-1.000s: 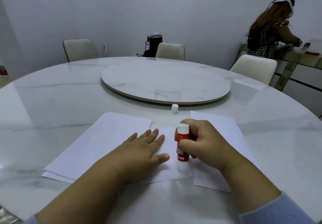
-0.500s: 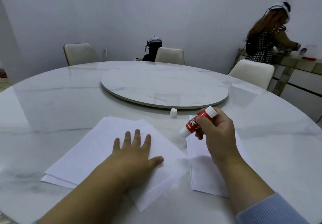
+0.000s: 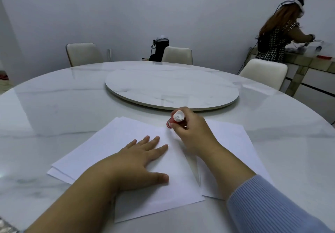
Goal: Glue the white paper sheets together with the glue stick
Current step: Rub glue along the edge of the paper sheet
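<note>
Gluing step: left hand (image 3: 145, 157) lies spread, flat on the top sheet (image 3: 116, 142); right hand (image 3: 192, 133) pinches the glue stick (image 3: 175, 120) at its far corner; next, stroke along the edge.

- My left hand (image 3: 145, 162) lies flat on the paper sheets (image 3: 112, 142) near the table's (image 3: 54, 109) front edge.
- My right hand (image 3: 192, 133) holds the glue stick (image 3: 175, 120) at their far corner.

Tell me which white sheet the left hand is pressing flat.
The top sheet of the left stack, under the left hand. The separate sheet on the right lies under the right forearm only.
</note>
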`<state>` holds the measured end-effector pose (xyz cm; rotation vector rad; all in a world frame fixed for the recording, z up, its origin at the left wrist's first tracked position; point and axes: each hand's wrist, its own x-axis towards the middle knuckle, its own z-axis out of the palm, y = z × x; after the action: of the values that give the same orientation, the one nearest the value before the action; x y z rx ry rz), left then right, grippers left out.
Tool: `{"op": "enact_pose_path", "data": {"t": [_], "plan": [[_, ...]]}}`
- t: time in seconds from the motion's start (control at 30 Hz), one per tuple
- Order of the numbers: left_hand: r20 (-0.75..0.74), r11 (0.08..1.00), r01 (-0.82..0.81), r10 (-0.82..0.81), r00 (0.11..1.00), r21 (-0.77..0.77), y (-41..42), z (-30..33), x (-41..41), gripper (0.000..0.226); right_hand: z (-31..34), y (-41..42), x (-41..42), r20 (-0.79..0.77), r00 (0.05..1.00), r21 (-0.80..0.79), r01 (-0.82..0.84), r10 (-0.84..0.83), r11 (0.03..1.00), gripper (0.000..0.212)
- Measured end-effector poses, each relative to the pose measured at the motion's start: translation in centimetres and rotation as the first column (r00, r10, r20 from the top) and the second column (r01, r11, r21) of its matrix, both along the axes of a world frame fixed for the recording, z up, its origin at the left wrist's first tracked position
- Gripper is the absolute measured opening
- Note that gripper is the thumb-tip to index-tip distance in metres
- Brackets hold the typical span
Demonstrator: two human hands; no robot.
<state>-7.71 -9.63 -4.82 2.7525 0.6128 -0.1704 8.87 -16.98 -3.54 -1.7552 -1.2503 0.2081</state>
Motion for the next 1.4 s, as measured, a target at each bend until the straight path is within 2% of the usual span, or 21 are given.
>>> {"op": "enact_pose_path", "data": {"t": [0.2,0.33,0.53,0.6,0.67,0.77,0.83,0.87,0.93,1.07,1.17,1.27,1.4], "plan": [[-0.019,1.0,-0.018,0.018,1.0,0.007,-0.2,0.2,0.1,0.082,0.3,-1.2,0.0,0.08,0.995,-0.113,-0.049,0.058,0.992,0.009],[-0.026,1.0,-0.026,0.026,0.999,-0.002,-0.1,0.2,0.1,0.083,1.5,-5.3,-1.1,0.078,0.992,-0.204,-0.085,0.103,0.975,0.008],[-0.019,0.999,-0.044,0.044,0.999,-0.006,-0.2,0.2,0.0,0.082,1.9,-11.8,-2.9,-0.001,0.973,-0.2,-0.228,0.232,0.953,0.021],[-0.011,0.997,-0.075,0.074,0.997,-0.011,-0.4,0.3,-0.2,0.082,2.1,-12.4,-2.9,-0.062,0.965,-0.102,-0.259,0.254,0.96,0.016],[0.002,0.99,-0.141,0.141,0.99,0.012,-0.7,0.3,-0.2,0.083,2.7,-12.2,-2.2,-0.244,0.934,0.155,-0.229,0.261,0.961,0.013],[0.035,0.95,-0.297,0.295,0.955,0.093,-1.6,-0.2,0.3,0.085,4.2,-10.6,-0.2,-0.552,0.777,0.474,-0.004,0.301,0.881,0.027],[0.043,0.922,-0.367,0.364,0.93,0.122,-2.3,-0.6,0.8,0.086,5.0,-8.6,1.3,-0.669,0.661,0.536,0.112,0.34,0.837,0.029],[0.044,0.914,-0.382,0.38,0.924,0.134,-2.6,-0.7,1.0,0.085,5.2,-7.4,1.9,-0.697,0.637,0.519,0.133,0.328,0.844,0.036],[0.048,0.902,-0.404,0.402,0.914,0.149,-2.8,-0.7,1.3,0.083,5.0,-4.6,2.8,-0.693,0.692,0.411,0.15,0.201,0.899,0.048],[0.058,0.875,-0.445,0.442,0.895,0.19,-3.0,-0.5,1.4,0.078,3.1,0.4,4.6,-0.522,0.841,0.169,0.266,-0.143,0.949,0.036],[0.086,0.876,-0.438,0.43,0.899,0.201,-2.9,-0.4,1.3,0.076,1.6,2.7,5.7,-0.372,0.872,0.044,0.36,-0.32,0.932,0.034],[0.093,0.905,-0.367,0.355,0.93,0.216,-2.8,-0.3,1.4,0.077,0.5,3.8,6.6,-0.302,0.873,-0.003,0.399,-0.382,0.917,0.033],[0.015,0.935,-0.306,0.308,0.951,0.178,-2.9,-0.4,1.4,0.076,0.0,4.5,7.4,-0.305,0.881,-0.019,0.373,-0.361,0.928,0.041]]}}
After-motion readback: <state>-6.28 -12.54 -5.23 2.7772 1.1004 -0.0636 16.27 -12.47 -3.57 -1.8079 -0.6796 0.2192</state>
